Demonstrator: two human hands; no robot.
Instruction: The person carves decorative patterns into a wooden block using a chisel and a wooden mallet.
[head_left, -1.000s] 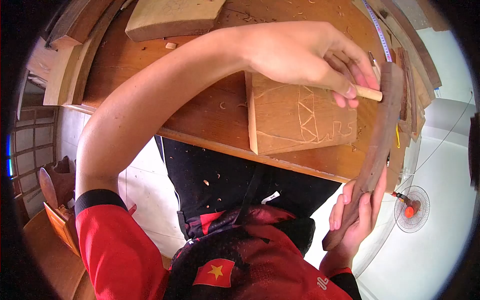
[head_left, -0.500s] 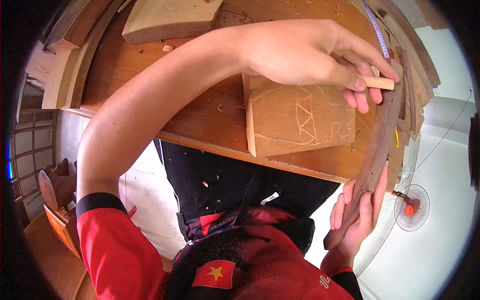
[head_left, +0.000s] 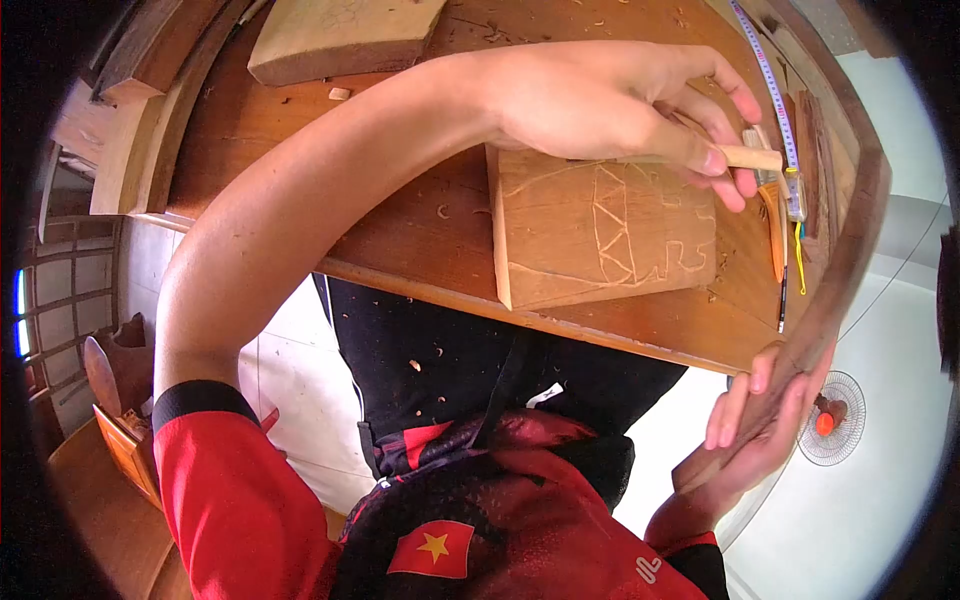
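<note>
My left hand [head_left: 620,110] reaches over the table from the left, thumb and fingers closed on a round, light wooden handle [head_left: 752,157]. Whatever is at the handle's other end is hidden by the hand. Below lies a flat wooden board [head_left: 560,230] with carved outlines and a zigzag band, partly covered by the hand. My right hand [head_left: 755,420], off the table's front right corner, grips the lower end of a long dark wooden bar [head_left: 835,290]. The bar slants up and away to the right, apart from the handle.
A thick wood block [head_left: 345,40] lies at the back of the table [head_left: 400,210]. On the right are a tape measure [head_left: 794,190], an orange tool [head_left: 772,225] and a pencil [head_left: 782,305]. Timber pieces [head_left: 120,150] stand at left. A fan [head_left: 832,418] is at far right.
The dark bar has swung right, away from the handle, uncovering the tape measure, orange tool and pencil. My right hand has moved right with it. My left fingers have lifted slightly.
</note>
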